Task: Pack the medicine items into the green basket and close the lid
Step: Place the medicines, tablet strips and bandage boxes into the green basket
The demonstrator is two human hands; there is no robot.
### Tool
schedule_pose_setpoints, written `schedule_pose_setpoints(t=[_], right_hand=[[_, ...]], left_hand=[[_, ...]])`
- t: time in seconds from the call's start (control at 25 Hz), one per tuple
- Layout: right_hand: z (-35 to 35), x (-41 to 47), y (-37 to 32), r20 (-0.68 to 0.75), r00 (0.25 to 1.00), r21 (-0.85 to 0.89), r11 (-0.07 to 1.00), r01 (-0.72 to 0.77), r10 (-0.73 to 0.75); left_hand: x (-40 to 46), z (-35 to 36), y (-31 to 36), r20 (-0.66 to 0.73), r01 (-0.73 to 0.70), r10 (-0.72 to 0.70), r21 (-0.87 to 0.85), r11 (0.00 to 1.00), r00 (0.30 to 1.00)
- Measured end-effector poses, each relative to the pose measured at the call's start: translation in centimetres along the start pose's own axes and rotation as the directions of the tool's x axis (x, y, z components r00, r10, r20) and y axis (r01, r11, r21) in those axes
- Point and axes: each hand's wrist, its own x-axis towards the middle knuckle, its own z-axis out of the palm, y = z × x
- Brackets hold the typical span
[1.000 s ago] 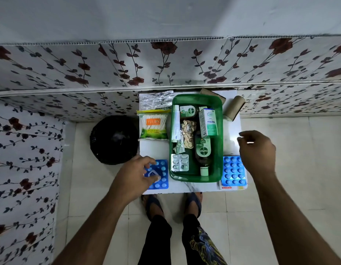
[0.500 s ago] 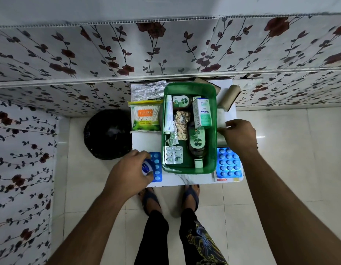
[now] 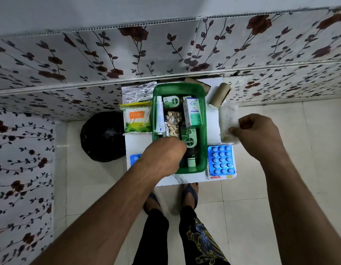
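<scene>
The left hand [image 3: 164, 155] reaches over the near-left corner of the green basket [image 3: 204, 119], knuckles up and fingers curled down inside; what it holds, if anything, cannot be told. The right hand [image 3: 259, 134] is to the right of the basket, its fingers pinched on a wad of white cotton [image 3: 228, 123] at the right edge of the white surface [image 3: 139, 144]. Inside the open basket lie a white tube [image 3: 159, 115], a Dettol bottle [image 3: 190, 146], a second smaller Dettol bottle [image 3: 172, 101], a white-and-green box [image 3: 192, 112] and foil strips [image 3: 173, 123]. Just right of the basket a blue blister pack [image 3: 221, 159] lies at the near-right corner. A cotton swab pack [image 3: 137, 119] sits against the basket's left wall, with bare surface nearer than it. A cardboard roll [image 3: 219, 95] lies near the far-right edge.
</scene>
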Motion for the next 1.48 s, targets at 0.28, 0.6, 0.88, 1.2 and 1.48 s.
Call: schedule_pose_setpoints(t=[0.28, 0.6, 0.88, 1.2, 1.48], right_hand=[[-0.5, -4.1, -3.0, -0.051, 0.994, 0.187, 0.977, 0.104, -0.096], [10.4, -6.4, -3.3, 0.308, 0.943, -0.146, 0.973, 0.178, -0.127], [13.5, -5.5, -3.3, 0.291, 0.946, -0.276, 0.934, 0.227, -0.144], [10.4, -6.5, -3.7, 0.187, 0.941, -0.214, 0.923, 0.32, -0.283], [3.4, -2.9, 5.8, -0.096, 0.995, -0.294, 0.956, -0.002, -0.028]], left_hand=[[-0.5, -0.8, -0.8, -0.147, -0.018, -0.001, -0.127, 0.992, 0.989], [-6.0, 1.9, -7.8, -0.411, 0.069, -0.481, -0.7, 0.71, 0.775], [-6.0, 7.3, -8.5, -0.253, 0.162, -0.541, -0.779, 0.605, 0.802], [-6.1, 8.6, -9.0, -0.247, 0.189, -0.546, -0.761, 0.621, 0.801], [-5.1, 10.4, -9.3, -0.205, 0.315, -0.503, -0.57, 0.758, 0.84]])
